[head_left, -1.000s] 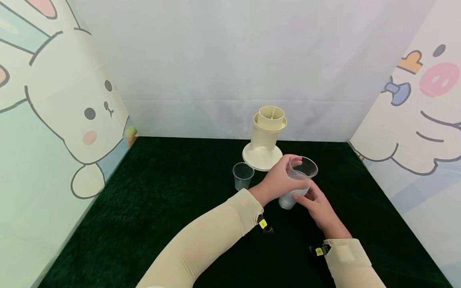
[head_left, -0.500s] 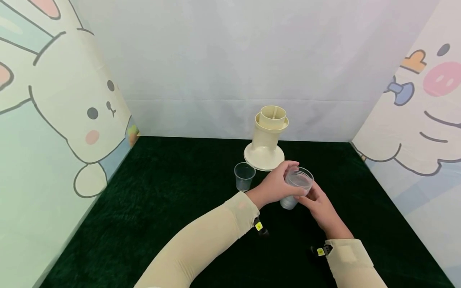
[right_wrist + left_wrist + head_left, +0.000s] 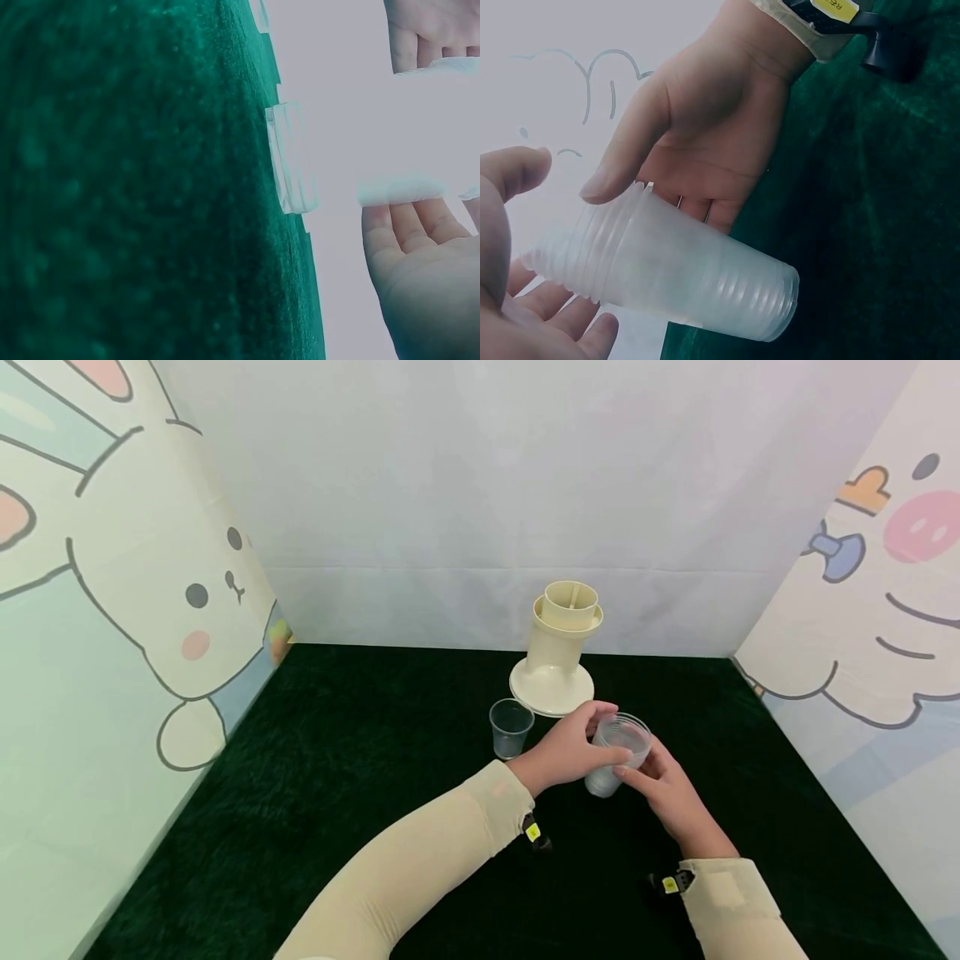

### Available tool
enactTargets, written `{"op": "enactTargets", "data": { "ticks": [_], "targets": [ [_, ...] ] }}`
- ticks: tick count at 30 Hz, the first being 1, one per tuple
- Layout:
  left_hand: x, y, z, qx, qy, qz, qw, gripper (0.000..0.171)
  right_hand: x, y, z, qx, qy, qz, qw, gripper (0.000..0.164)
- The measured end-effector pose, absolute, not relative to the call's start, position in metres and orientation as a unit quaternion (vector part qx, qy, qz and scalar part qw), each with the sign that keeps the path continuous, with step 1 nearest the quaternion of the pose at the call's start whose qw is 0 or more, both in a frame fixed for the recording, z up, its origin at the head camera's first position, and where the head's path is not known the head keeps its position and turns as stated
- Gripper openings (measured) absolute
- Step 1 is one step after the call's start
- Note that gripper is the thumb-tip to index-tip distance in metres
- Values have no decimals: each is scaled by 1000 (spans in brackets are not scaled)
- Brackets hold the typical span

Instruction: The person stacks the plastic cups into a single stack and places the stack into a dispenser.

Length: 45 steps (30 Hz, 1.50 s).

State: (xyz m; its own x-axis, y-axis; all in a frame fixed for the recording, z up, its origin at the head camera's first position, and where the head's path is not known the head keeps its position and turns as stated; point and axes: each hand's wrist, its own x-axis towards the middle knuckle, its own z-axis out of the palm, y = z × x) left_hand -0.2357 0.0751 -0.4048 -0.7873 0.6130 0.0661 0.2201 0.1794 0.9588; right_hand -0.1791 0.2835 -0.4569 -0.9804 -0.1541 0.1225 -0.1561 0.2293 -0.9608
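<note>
A stack of nested clear plastic cups (image 3: pixel 619 745) leans between the two hands, rims up and towards the right. My right hand (image 3: pixel 666 785) grips it from the right; in the left wrist view its thumb lies at the rims and its fingers go behind the stack. My left hand (image 3: pixel 567 747) is at the left side of the rims. In the left wrist view the left fingers (image 3: pixel 574 319) extend along the rims while the thumb stands apart from the cups. The right wrist view shows the stack's ribbed base (image 3: pixel 291 159), the rest washed out.
One single clear cup (image 3: pixel 511 729) stands upright left of the left wrist. Behind it is a cream plastic cylinder on a round base (image 3: pixel 555 652). Dark green cloth (image 3: pixel 360 727) covers the table, with a pale curtain (image 3: pixel 420 510) at the back and printed cartoon panels at both sides.
The top cup, which stuck out high above the stack, has sunk down into it. My left hand has come down with it and slightly left; the right hand has stayed nearly still.
</note>
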Motion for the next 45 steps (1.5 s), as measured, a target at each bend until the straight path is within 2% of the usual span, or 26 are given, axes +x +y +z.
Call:
{"op": "enactTargets", "data": {
  "ticks": [32,39,45],
  "targets": [
    [-237,71,-412,277,752,570,181,68,-182,285,-458,84,-785,613,-5,65],
    [-237,67,-406,288,756,564,163,74,-183,285,-459,84,-788,610,-1,65],
    [-235,55,-395,317,745,570,137,71,-184,286,-460,104,-786,609,10,62]
  ]
}}
